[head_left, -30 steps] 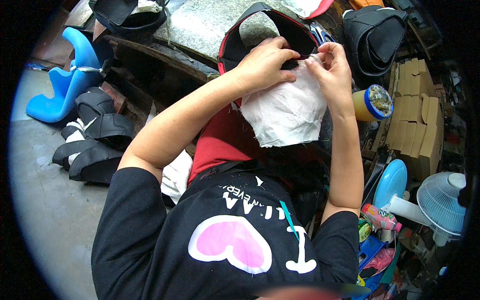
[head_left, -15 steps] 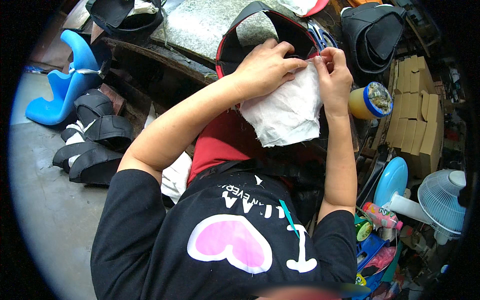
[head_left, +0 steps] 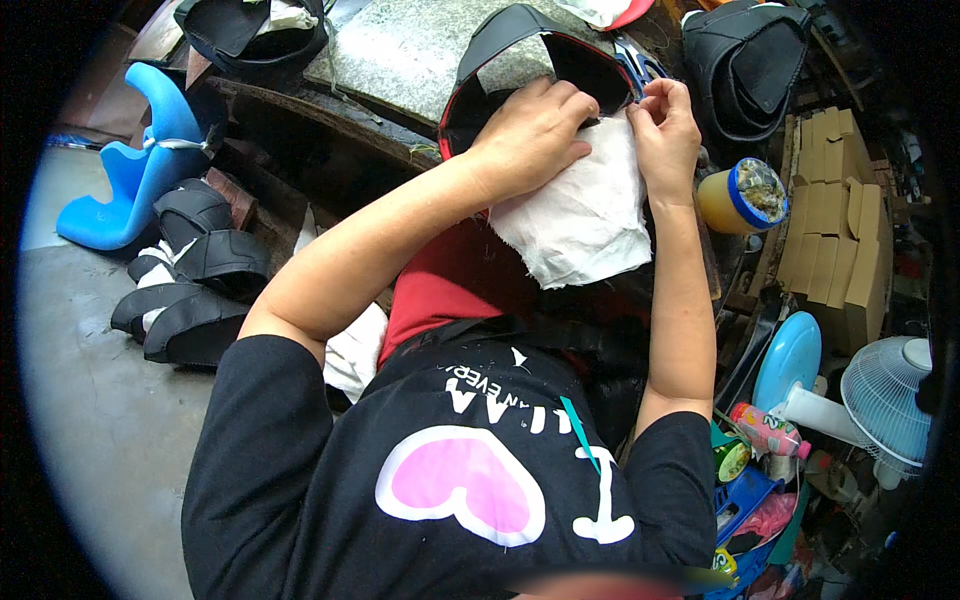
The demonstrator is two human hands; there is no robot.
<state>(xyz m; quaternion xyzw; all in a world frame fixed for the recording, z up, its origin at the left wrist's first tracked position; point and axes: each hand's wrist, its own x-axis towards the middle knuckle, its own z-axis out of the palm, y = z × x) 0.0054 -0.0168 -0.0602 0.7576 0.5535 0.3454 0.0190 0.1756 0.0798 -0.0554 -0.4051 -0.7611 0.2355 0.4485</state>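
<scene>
A white cloth lies over a black padded cover with red trim at the edge of a stone-topped bench. My left hand presses flat on the cloth's upper left part, fingers spread. My right hand pinches the cloth's upper right edge against the cover's rim with bent fingers. The lower half of the cloth hangs over red material on my lap.
A yellow jar with a blue lid stands right of my right hand. Another black cover and stacked cardboard are at the right. Black padded pieces and a blue plastic seat lie on the floor at left. A small fan is at lower right.
Both hands have shifted slightly up along the cloth's top edge; my left hand flattened more over the cloth. The cloth hangs much as before.
</scene>
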